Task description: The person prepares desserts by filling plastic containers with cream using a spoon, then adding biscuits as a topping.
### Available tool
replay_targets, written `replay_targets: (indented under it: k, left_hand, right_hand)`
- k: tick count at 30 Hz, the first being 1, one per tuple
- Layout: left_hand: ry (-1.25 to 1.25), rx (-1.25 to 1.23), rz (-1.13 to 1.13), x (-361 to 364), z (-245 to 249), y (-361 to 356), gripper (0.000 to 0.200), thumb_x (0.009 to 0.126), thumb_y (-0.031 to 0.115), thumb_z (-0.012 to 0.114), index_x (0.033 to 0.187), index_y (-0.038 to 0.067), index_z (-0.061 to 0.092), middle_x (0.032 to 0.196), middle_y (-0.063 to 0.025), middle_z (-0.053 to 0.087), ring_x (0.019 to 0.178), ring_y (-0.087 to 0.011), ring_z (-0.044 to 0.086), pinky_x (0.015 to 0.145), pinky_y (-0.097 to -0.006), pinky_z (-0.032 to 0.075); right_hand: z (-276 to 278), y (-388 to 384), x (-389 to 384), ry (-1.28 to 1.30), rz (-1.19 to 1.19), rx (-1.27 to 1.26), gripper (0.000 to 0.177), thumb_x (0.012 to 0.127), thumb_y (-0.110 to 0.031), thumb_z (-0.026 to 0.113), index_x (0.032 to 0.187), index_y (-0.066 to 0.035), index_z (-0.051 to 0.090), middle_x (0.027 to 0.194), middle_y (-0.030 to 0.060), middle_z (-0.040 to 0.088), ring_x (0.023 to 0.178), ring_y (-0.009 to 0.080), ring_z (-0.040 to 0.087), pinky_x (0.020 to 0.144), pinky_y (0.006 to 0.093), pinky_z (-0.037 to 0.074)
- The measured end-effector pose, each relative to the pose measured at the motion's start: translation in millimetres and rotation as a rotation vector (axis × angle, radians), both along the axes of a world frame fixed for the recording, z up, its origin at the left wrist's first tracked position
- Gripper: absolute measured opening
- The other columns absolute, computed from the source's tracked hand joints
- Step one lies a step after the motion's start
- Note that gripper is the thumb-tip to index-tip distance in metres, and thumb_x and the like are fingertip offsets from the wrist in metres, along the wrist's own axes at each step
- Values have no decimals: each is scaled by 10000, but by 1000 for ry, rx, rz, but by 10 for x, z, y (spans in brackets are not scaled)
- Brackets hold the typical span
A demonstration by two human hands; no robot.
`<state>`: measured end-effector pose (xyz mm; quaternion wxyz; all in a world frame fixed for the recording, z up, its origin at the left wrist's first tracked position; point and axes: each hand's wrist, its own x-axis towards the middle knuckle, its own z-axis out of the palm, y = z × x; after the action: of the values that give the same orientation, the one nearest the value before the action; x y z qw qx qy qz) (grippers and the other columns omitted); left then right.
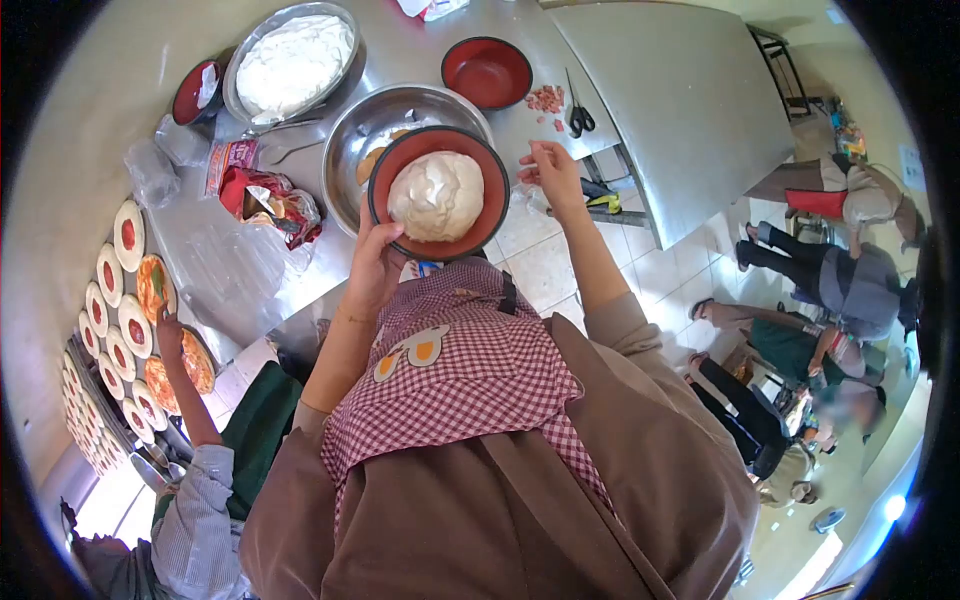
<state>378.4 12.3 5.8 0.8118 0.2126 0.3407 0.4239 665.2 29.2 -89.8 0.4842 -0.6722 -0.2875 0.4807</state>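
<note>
My left hand (374, 268) grips the near left rim of a bowl (490, 228), dark outside and red inside. A pale, glossy mound (436, 197) fills its middle; whether it is dough or cream I cannot make out. The bowl is held over the front edge of a large steel bowl (345, 130), hiding part of it. Inside the steel bowl some brownish pieces (369, 165) show. My right hand (548, 170) is in the air right of the held bowl, near the table edge, with loosely bent fingers and nothing visible in them.
On the steel table (400, 25) are a basin of white cream (295, 55), a red bowl (487, 75), chopped pink pieces (545, 99), scissors (579, 115) and an opened red packet (268, 205). At left, another person's hand (172, 335) reaches toward pizzas (133, 325). Several people are at right.
</note>
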Motion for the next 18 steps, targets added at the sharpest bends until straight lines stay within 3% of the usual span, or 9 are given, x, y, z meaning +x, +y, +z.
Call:
replay_targets:
  k: [5,7,12,14,16,18]
  left_hand:
    - [48,12,92,51,85,225,681,809,52,452,1434,118,188,1385,-117,366,1237,-249,431,985,-368,422]
    - [48,8,114,77,139,304,665,814,53,447,1427,123,198,1375,-115,374,1229,-248,439,980,-368,426]
    - [54,53,199,182,79,552,605,828,65,441,1395,134,240,1342,-108,396,1168,-255,494,918,-391,477]
    - [51,26,164,236,147,683,630,830,77,451,1402,140,195,1329,-111,403,1122,-269,529,834,-415,521]
    - [74,26,185,321,96,865,624,832,86,455,1391,133,181,1318,-123,405,1110,-275,535,807,-415,530]
    - [100,32,214,423,45,1097,620,835,95,460,1381,126,168,1306,-136,408,1098,-282,541,780,-415,539]
  right_hand:
    - [-24,615,-8,17,-3,-121,442,893,-365,568,1092,19,476,781,113,639,568,146,600,494,247,465]
    - [-71,828,8,61,9,-265,453,887,-431,553,1105,-37,505,844,106,662,617,143,615,555,267,474]
    - [-163,1175,-2,-37,10,-229,322,856,-294,586,1014,-21,521,814,112,659,556,152,612,475,271,459]
    - [-311,1316,63,-58,7,-244,252,831,-190,564,963,21,520,784,131,653,543,167,614,452,273,462]
    - [-670,1470,201,-145,-10,-195,233,826,-168,554,934,35,521,761,139,650,534,177,611,451,274,465]
    - [-636,1558,276,-227,-19,-136,216,820,-147,543,906,49,522,737,147,647,525,188,608,450,274,468]
